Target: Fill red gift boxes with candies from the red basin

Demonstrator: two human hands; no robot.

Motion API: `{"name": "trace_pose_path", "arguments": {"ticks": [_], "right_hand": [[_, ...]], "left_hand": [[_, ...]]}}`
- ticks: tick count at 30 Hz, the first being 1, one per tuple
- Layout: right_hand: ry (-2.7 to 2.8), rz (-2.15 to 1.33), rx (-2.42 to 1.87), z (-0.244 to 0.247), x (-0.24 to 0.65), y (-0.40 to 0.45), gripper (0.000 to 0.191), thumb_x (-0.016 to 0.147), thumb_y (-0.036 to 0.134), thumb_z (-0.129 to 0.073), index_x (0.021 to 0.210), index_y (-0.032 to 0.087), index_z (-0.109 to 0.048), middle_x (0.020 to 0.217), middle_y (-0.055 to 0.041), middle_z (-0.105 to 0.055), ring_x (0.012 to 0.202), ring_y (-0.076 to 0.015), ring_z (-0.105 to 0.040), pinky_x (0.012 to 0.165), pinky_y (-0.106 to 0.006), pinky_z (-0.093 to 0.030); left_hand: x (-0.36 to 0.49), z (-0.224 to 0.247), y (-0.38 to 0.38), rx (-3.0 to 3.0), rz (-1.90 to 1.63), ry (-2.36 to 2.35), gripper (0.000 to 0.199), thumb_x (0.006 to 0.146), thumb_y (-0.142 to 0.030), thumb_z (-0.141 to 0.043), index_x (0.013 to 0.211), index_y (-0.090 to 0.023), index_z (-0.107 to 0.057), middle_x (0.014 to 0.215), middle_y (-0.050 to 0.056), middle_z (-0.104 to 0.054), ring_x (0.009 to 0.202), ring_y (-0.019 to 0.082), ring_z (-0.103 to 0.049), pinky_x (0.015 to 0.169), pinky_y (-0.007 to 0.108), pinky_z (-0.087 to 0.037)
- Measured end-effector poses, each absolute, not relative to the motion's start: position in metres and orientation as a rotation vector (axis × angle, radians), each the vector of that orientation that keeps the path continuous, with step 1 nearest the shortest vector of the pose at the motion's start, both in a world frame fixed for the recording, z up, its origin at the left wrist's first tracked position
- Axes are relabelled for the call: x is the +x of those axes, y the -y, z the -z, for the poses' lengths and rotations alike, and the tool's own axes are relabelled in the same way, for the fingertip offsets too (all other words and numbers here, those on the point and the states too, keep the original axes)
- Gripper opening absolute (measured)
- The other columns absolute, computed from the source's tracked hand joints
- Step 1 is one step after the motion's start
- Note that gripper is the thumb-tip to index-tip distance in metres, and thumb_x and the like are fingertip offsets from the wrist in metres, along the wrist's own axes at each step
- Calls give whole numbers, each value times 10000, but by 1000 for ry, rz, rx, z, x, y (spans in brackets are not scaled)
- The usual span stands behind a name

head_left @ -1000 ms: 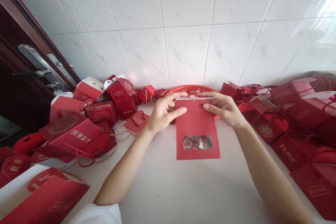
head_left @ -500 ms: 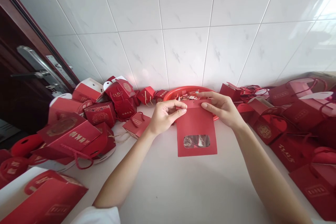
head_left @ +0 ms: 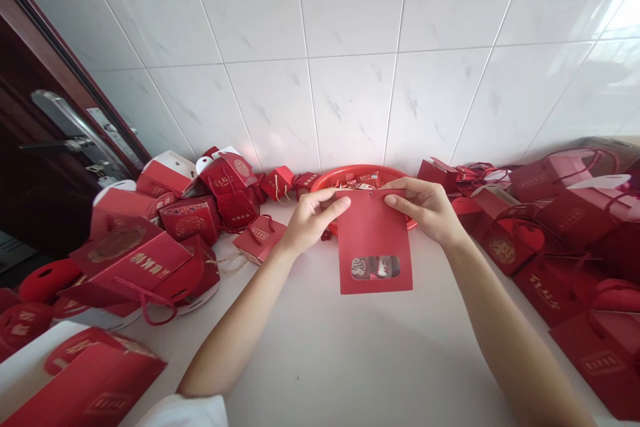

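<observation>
Between my two hands hangs a flat red paper bag (head_left: 375, 227), upright, with a clear window near its bottom and a small hole at the top edge. Wrapped items show through the window. My left hand (head_left: 316, 217) pinches the bag's top left corner, thumb in front. At the top right corner, my right hand (head_left: 423, 208) grips it the same way. Directly behind the bag stands a red plastic basket (head_left: 325, 180), partly hidden by the bag and hands, with small red-wrapped pieces (head_left: 367, 181) in it.
Red gift boxes (head_left: 143, 250) are heaped on the left of the white table (head_left: 320, 360), with a small red bag (head_left: 260, 238) beside them. More red boxes and bags (head_left: 550, 280) crowd the right. A tiled wall (head_left: 350, 100) rises behind; a dark door (head_left: 45, 167) stands at left.
The top strip of the bag, folded over half a second ago, now stands flat in line with the front. Both hands remain on the top corners.
</observation>
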State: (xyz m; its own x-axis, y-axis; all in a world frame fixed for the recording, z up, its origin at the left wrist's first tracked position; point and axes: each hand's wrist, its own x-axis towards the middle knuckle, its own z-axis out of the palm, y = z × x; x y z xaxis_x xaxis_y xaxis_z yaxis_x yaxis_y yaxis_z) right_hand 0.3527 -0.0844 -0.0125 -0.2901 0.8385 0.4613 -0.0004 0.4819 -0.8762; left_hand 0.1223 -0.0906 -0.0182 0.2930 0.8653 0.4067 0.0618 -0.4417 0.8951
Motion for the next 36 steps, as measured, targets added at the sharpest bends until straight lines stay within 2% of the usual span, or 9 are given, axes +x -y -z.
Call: {"name": "trace_pose_path", "arguments": {"ticks": [3, 7, 13, 19, 25, 30, 33, 36], "right_hand": [[1661, -998, -753, 13, 353, 84, 352, 821, 501, -745, 1016, 207, -742, 995, -91, -766, 868, -244, -737, 678, -346, -631], [1676, -1023, -761, 14, 355, 83, 397, 847, 538, -704, 1063, 205, -725, 987, -89, -753, 812, -225, -727, 631, -321, -618], [1702, -1003, -765, 13, 356, 83, 376, 862, 558, -677, 989, 213, -755, 883, -62, -738, 771, -211, -706, 657, -322, -603], [1706, -917, -710, 12, 358, 82, 334, 862, 526, -689, 918, 203, -752, 870, -47, -727, 801, -200, -689, 677, -303, -577], [1762, -975, -686, 3, 367, 91, 356, 869, 528, -676, 977, 194, -733, 884, -53, -716, 774, -186, -676, 626, -279, -555], [1802, -743, -761, 1, 373, 108, 356, 855, 512, -694, 774, 166, -718, 749, -35, -660, 696, -151, -599, 606, -264, -499], [1775, -609, -793, -3, 383, 133, 298, 886, 444, -681, 792, 165, -728, 699, -12, -629, 626, -118, -540, 554, -247, -439], [1624, -380, -897, -14, 405, 171, 193, 883, 367, -703, 838, 185, -750, 682, 2, -632, 572, -102, -524, 505, -240, -409]], "left_hand": [[122, 19, 90, 1759, -1245, -830, 330, 893, -465, -653, 976, -162, -752, 885, 56, -741, 843, 212, -687, 755, 320, -562], [122, 19, 91, 1777, -1310, -900, 323, 879, -471, -667, 902, -161, -755, 797, 37, -721, 763, 194, -664, 674, 290, -537], [124, 18, 93, 1794, -1350, -906, 334, 895, -469, -651, 993, -171, -767, 854, 42, -747, 801, 202, -684, 705, 288, -547], [127, 19, 96, 1862, -1445, -954, 321, 884, -481, -665, 950, -189, -783, 844, 30, -747, 798, 200, -675, 697, 289, -549], [126, 15, 102, 1848, -1485, -943, 315, 853, -468, -704, 982, -194, -795, 840, 35, -760, 803, 219, -688, 690, 310, -565], [128, 13, 104, 1863, -1293, -841, 372, 847, -484, -698, 1049, -183, -781, 907, 68, -772, 847, 248, -715, 753, 360, -597], [131, 13, 104, 1869, -1257, -823, 468, 805, -518, -726, 1142, -193, -744, 995, 86, -770, 941, 271, -721, 814, 385, -609], [135, 12, 106, 1863, -1279, -791, 482, 786, -536, -738, 1111, -181, -740, 1073, 110, -759, 1024, 289, -711, 886, 406, -603]]}}
